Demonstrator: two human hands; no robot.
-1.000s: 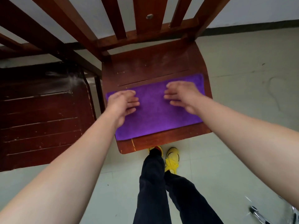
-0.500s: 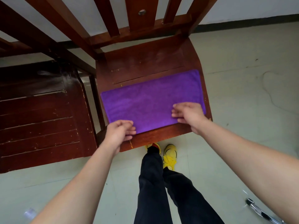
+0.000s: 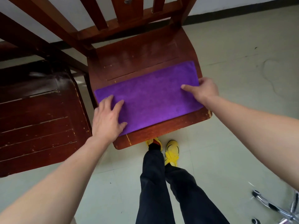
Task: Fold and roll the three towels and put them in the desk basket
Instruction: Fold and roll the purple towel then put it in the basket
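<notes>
A purple towel point(image 3: 148, 97), folded into a long flat rectangle, lies across the front of a brown wooden chair seat point(image 3: 137, 52). My left hand point(image 3: 108, 118) rests flat on the towel's left end with its fingers spread. At the towel's right end, my right hand point(image 3: 203, 89) holds the edge, thumb laid on top and fingers curled at the border. No basket and no other towels are in view.
A darker wooden seat point(image 3: 37, 118) stands close on the left. The chair's slatted back point(image 3: 123, 16) rises behind the towel. My legs and yellow shoes point(image 3: 172, 151) stand right in front of the chair. A wheeled metal chair base point(image 3: 275, 207) shows at bottom right.
Both hands left the towel's near edge and moved apart to its short ends. The left one now lies flat on the left end, the right one holds the right end.
</notes>
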